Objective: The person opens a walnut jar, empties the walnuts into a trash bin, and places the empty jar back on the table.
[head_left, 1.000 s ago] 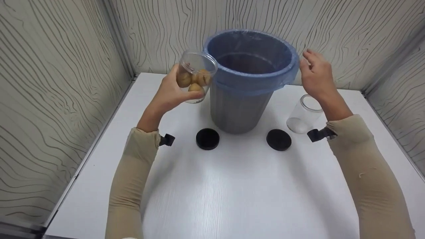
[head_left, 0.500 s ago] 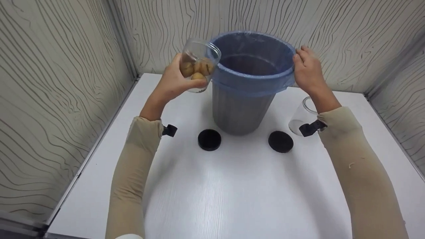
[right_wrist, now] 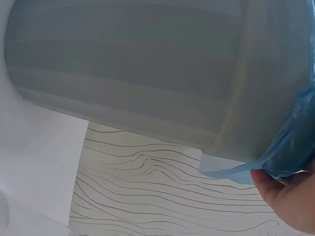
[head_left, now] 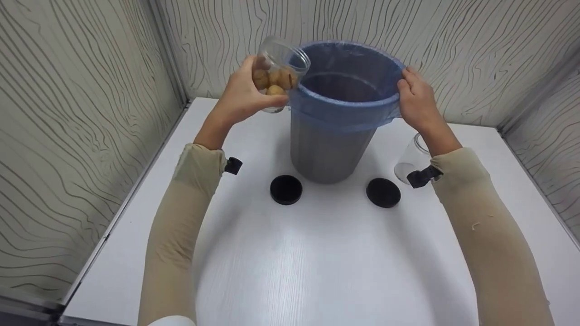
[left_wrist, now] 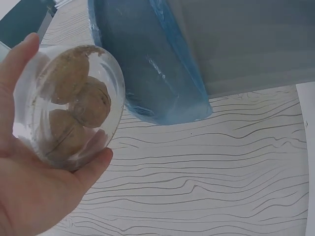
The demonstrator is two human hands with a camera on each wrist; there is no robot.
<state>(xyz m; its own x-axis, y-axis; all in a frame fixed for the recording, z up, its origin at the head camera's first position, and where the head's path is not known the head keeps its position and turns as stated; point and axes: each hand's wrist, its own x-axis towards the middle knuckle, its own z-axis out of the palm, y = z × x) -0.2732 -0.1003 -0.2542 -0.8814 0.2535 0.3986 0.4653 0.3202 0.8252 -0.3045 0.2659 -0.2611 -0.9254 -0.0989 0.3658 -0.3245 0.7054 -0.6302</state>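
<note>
My left hand (head_left: 244, 93) grips a clear plastic jar (head_left: 280, 50) without a lid, tilted with its mouth toward the trash can at the can's left rim. Several walnuts (left_wrist: 91, 102) lie inside the jar. The grey trash can (head_left: 328, 149) stands upright, lined with a blue trash bag (head_left: 344, 111) folded over its rim. On the right side, my right hand (head_left: 419, 100) holds the bagged rim, with fingers over the edge. The right wrist view shows its thumb against the blue plastic, while the other fingers are mostly hidden.
Two black round lids (head_left: 286, 189) lie on the white table (head_left: 290, 258) in front of the can. A second clear jar (head_left: 410, 160) stands at the right, partly behind my right wrist. Wood-patterned panels (head_left: 226, 36) close off the back and sides.
My left hand has raised the jar and brought it right, tilting it further over the can's left rim. My right hand has moved left and taken hold of the bagged rim.
</note>
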